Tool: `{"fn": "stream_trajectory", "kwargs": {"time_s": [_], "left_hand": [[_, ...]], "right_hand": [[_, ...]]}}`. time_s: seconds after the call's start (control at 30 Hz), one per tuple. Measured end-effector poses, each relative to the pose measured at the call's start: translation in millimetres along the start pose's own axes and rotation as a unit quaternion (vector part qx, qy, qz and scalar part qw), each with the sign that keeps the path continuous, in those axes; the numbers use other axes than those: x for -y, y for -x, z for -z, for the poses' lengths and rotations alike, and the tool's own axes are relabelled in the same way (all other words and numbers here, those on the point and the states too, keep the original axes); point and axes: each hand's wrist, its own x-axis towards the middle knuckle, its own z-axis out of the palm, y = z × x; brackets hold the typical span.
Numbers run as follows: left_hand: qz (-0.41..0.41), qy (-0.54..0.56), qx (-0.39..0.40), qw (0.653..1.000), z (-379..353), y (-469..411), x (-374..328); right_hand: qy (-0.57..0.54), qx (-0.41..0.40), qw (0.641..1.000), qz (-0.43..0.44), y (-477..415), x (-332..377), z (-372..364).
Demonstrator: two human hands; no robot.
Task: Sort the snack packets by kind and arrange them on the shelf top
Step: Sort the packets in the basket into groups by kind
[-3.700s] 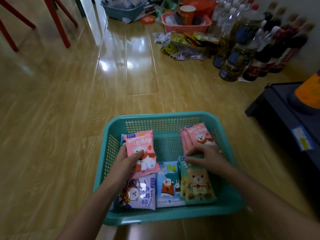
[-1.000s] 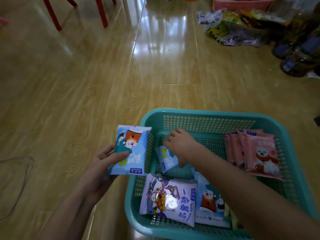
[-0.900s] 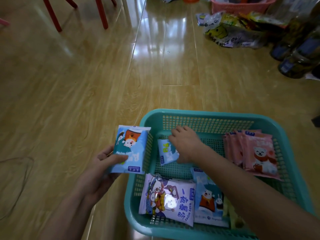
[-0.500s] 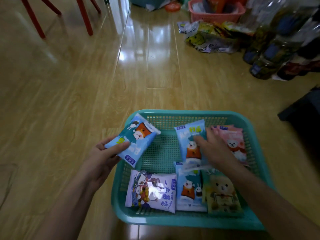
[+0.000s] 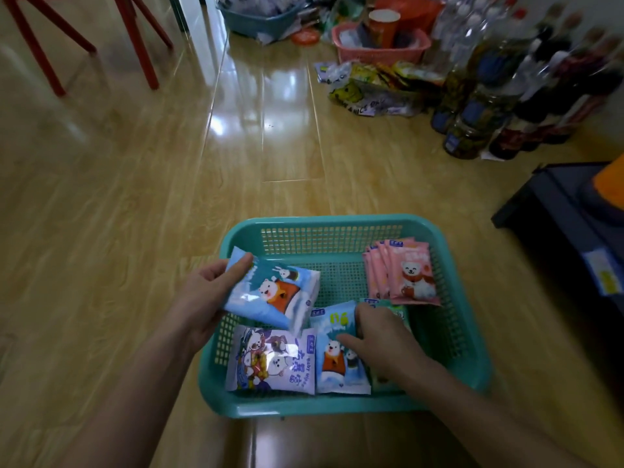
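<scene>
A teal plastic basket (image 5: 331, 231) sits on the wooden floor in front of me. My left hand (image 5: 206, 298) grips a light-blue bear packet (image 5: 273, 295) over the basket's left side. My right hand (image 5: 378, 336) lies on a second light-blue packet (image 5: 337, 359) on the basket floor, fingers curled at its top edge. A purple-white packet (image 5: 270, 363) lies at the front left. A stack of pink packets (image 5: 405, 271) leans at the back right. A green packet (image 5: 395, 310) is mostly hidden under my right hand.
A dark low shelf (image 5: 570, 224) with an orange object stands at the right. Bottles and jars (image 5: 506, 79), a pink basket (image 5: 381, 45), a blue basket (image 5: 256, 18) and loose snack bags (image 5: 371, 92) crowd the back right. Red chair legs (image 5: 135, 38) stand at the back left.
My left hand has brought its blue packet inward over the basket. My right hand has laid the other blue packet down on the front blue pile and rests on it.
</scene>
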Motion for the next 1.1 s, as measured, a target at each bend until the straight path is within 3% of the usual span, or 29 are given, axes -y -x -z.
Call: {"fn": "stream_trajectory", "kwargs": {"time_s": [0.2,0.3,0.4,0.57,0.7,0.8,0.9,1.0,1.03,1.1], "left_hand": [[0.101,-0.090,0.134,0.982,-6.2,-3.0,-4.2],[0.063,-0.149,0.176,0.971,-17.0,-5.5,-3.9],[0.015,-0.237,0.198,0.951,-30.6,-14.9,-12.4],[-0.020,-0.376,0.336,0.863,-66.8,-38.4,-5.8],[-0.071,-0.525,0.336,0.779,-92.6,-52.4,20.7],[-0.113,-0.548,0.306,0.770,-96.8,-53.7,36.2],[-0.226,-0.578,0.214,0.755,-88.7,-40.1,43.4],[-0.336,-0.528,-0.024,0.779,-60.7,-17.0,37.5],[-0.326,-0.509,-0.111,0.789,-46.3,-11.0,34.2],[-0.211,-0.487,-0.227,0.817,-9.3,-5.5,31.4]], "right_hand": [[0.113,-0.040,0.992,0.026,1.9,1.4,-4.4],[0.101,-0.075,0.991,0.034,7.9,-4.3,7.5],[0.019,-0.124,0.992,-0.001,15.5,-23.7,24.4],[-0.024,-0.161,0.985,-0.051,24.5,-64.7,51.4],[-0.065,-0.183,0.977,-0.088,29.6,-91.4,63.0],[-0.111,-0.188,0.970,-0.107,31.6,-101.6,64.4],[-0.129,-0.205,0.963,-0.116,29.2,-111.1,60.2],[-0.170,-0.240,0.948,-0.124,23.3,-125.2,51.8],[-0.206,-0.224,0.943,-0.136,21.8,-128.9,49.4],[-0.298,-0.154,0.927,-0.168,21.0,-132.1,43.0]]}}
